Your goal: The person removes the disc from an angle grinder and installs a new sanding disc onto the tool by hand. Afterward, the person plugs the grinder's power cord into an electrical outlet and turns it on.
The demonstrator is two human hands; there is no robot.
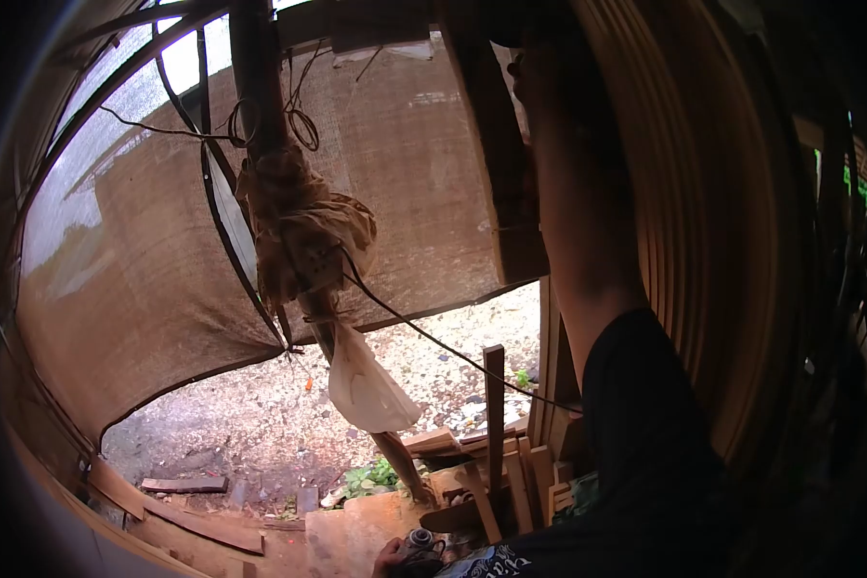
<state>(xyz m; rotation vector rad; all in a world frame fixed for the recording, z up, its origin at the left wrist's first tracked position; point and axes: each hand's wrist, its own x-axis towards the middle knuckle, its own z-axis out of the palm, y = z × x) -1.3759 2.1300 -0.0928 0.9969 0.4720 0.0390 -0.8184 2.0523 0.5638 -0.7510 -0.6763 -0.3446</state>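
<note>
My right arm reaches up along the right side, its dark sleeve near the bottom. My right hand point(535, 77) is high up in deep shadow beside a dark timber post point(506, 183); its fingers look curled, but what they hold is hidden. At the bottom edge, my left hand point(390, 557) is partly in view, closed against a dark object with a round, ringed end point(419, 539). Its kind is not clear. Part of my printed dark shirt point(496, 562) shows beside it.
Long upright boards point(684, 222) line the right. A wooden pole point(323, 332) wrapped in cloth carries a socket box point(318, 260), with a black cable point(433, 337) running right. Wood offcuts point(511, 482) stand below. A mesh sheet point(405, 193) hangs behind, above gravel point(250, 409).
</note>
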